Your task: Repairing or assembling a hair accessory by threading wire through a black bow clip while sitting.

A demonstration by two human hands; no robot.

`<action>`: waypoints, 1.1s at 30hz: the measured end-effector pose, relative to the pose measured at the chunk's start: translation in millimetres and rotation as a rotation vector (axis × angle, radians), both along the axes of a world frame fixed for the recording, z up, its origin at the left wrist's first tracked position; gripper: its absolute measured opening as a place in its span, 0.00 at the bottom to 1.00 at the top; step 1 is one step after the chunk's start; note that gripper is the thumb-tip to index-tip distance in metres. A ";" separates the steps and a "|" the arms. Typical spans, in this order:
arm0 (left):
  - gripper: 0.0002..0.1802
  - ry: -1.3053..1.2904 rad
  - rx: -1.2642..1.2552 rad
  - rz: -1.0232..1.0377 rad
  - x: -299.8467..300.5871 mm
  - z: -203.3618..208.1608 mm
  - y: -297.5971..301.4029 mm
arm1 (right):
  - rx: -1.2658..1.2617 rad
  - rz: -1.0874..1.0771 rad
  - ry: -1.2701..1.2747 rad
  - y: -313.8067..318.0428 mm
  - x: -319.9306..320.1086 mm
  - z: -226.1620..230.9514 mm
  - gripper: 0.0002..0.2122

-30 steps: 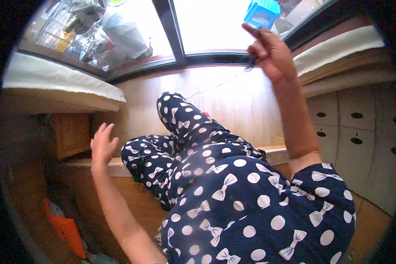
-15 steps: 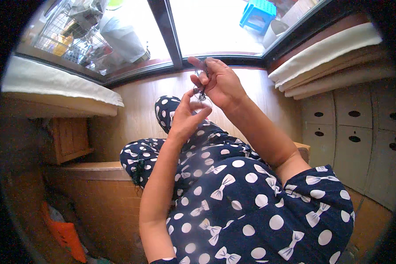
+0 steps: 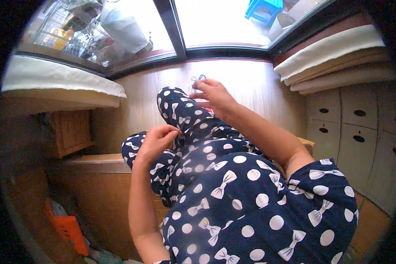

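Holding a small looped tool (image 3: 202,77) (scissors, maybe) at 12 o'clock in my right hand (image 3: 215,97), I'd keep it steady and clear of my trousers (image 3: 175,112), though can't tell whether my left hand (image 3: 156,141) at 9 o'clock pinches anything.

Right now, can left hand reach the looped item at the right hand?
Likely yes: left hand is nearby, and only the polka-dot trouser leg seems to lie between it and the looped item.

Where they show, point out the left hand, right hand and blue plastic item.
Left hand (image 3: 155,141), head view: back of hand.
Right hand (image 3: 218,97), head view: back of hand.
Blue plastic item (image 3: 271,6), head view: its visible body.
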State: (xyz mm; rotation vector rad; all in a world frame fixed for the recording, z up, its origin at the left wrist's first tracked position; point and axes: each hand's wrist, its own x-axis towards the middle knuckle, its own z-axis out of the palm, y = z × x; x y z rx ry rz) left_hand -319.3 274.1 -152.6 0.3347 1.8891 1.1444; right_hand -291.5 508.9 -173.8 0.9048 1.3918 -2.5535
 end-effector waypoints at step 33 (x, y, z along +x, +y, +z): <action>0.11 0.395 0.036 0.446 -8.8 -89.1 29.2 | 1.118 0.405 0.481 -23.8 -8.6 -52.1 0.06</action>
